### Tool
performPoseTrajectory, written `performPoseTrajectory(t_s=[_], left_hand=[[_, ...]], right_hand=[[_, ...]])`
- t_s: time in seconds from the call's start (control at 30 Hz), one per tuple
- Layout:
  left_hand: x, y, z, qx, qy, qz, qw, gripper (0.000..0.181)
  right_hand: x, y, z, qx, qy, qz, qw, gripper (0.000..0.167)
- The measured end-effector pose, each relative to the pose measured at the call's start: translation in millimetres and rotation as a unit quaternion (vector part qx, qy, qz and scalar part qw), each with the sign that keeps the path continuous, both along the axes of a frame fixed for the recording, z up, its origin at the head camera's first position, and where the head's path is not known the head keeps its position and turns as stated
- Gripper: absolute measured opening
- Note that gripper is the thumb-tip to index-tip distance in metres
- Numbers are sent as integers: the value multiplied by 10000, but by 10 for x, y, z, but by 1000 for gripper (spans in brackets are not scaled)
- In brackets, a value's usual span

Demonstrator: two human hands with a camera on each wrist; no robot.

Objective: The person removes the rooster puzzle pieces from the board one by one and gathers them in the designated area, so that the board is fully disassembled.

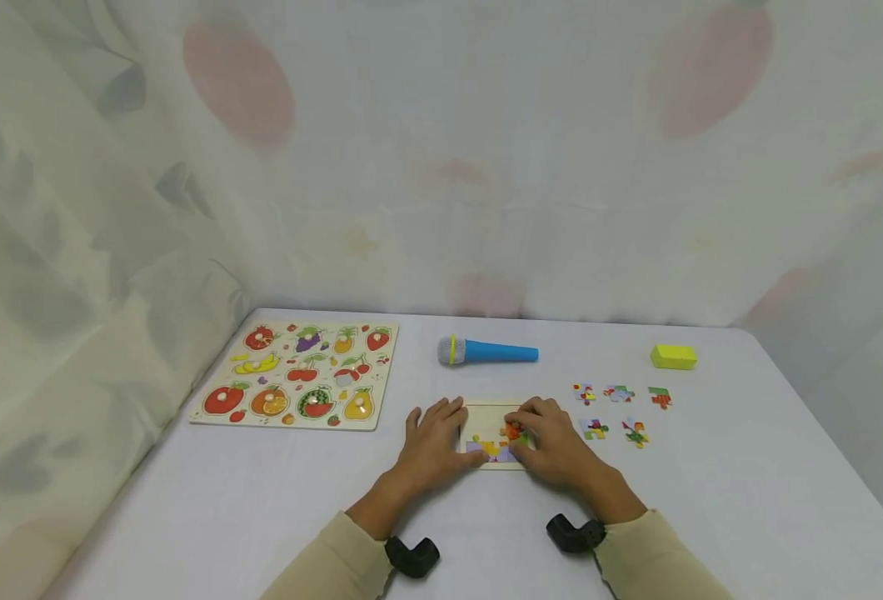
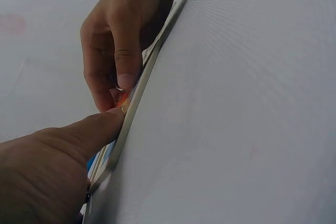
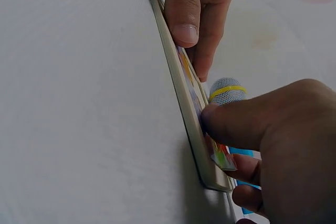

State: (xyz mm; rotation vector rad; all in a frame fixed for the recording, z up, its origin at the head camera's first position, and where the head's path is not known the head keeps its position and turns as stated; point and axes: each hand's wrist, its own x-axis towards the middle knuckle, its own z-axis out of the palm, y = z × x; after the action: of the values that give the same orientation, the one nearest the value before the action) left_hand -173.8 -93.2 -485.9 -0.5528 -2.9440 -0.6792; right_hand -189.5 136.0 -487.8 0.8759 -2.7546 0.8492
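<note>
A shallow wooden puzzle tray (image 1: 485, 412) lies on the table between both hands, with joined purple and yellow pieces (image 1: 486, 449) along its near side. My left hand (image 1: 432, 446) rests over the tray's left edge, fingers extended and thumb pressing on the near left corner. At the tray's right side my right hand (image 1: 556, 442) pinches a red, orange and green puzzle piece (image 3: 223, 157). That piece sits slightly tilted above the tray in the right wrist view, partly hidden by the thumb and fingers.
Several loose jigsaw pieces (image 1: 619, 393) lie right of the tray. Behind it is a blue toy microphone (image 1: 497, 352). A yellow block (image 1: 674, 357) stands at the back right, and a fruit peg puzzle board (image 1: 299, 375) lies at the left. Patterned cloth surrounds the table.
</note>
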Motion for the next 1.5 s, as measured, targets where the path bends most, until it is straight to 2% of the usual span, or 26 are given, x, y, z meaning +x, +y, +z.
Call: performPoseTrajectory(t_s=[0.27, 0.83, 1.5], left_hand=[[-6, 7, -15, -2, 47, 24, 10000, 77], [-16, 9, -2, -19, -5, 24, 10000, 76], [-2, 0, -30, 18, 35, -9, 10000, 76]], right_hand=[[20, 29, 35, -292, -161, 106, 9994, 38], [11, 35, 33, -335, -652, -35, 9973, 38], [6, 58, 10, -662, -294, 48, 9974, 39]])
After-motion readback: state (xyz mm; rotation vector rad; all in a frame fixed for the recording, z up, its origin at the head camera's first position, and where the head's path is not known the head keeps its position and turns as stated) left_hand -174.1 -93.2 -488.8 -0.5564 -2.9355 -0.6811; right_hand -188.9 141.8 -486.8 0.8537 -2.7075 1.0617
